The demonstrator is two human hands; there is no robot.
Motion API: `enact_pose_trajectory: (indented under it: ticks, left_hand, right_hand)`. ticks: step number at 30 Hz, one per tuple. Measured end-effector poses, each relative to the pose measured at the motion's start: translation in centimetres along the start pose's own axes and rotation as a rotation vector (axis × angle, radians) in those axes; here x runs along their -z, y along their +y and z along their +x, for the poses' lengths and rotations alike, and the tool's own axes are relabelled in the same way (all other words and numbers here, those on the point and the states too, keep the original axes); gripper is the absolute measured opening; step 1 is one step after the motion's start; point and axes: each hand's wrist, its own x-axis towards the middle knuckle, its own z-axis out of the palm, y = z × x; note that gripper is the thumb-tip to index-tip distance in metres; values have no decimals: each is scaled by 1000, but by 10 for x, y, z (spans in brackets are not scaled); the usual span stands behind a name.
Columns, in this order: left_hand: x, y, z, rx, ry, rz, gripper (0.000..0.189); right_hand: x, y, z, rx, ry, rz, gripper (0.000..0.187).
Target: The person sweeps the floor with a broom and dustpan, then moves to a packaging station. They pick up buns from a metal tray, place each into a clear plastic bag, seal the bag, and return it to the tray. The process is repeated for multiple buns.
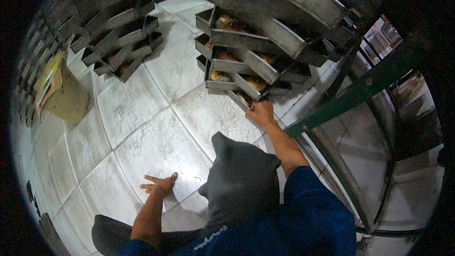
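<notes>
My right hand [262, 113] has its fingers curled over the near end of a long, narrow metal loaf pan [239, 99] at the foot of a stack. Above it, more metal loaf pans [245, 41] lie crosswise in layers, leaning at varied angles. Browned bread [256, 83] shows inside several of them. My left hand [161, 185] hangs over the pale tiled floor [142, 149] with fingers spread and nothing in it. Its nearest neighbour is my dark trouser knee. My right fingertips are partly hidden behind the knuckles.
A second stack of loaf pans [121, 49] stands at the upper left. Before it is a tan container [71, 96] with torn cardboard [53, 81] on top. Close by my right arm runs a green metal frame [355, 89] with dark legs [341, 170].
</notes>
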Motion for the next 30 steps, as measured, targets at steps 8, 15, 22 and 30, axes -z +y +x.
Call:
enact_pose_trajectory:
  ticks: [8, 15, 22, 30]
  left_hand:
    - [38, 84, 37, -545, -117, 66, 108]
    - [154, 308, -18, -1167, -250, -161, 122]
    - [217, 286, -18, -900, -575, -274, 121]
    - [105, 370, 54, -784, -932, -747, 124]
  right_hand:
    - [272, 48, -180, 192, 1307, 61, 18]
    - [367, 104, -124, 188, 704, 1269, 38]
    - [358, 95, -125, 84, 672, 1622, 54]
    - [360, 86, -119, 224, 645, 1513, 59]
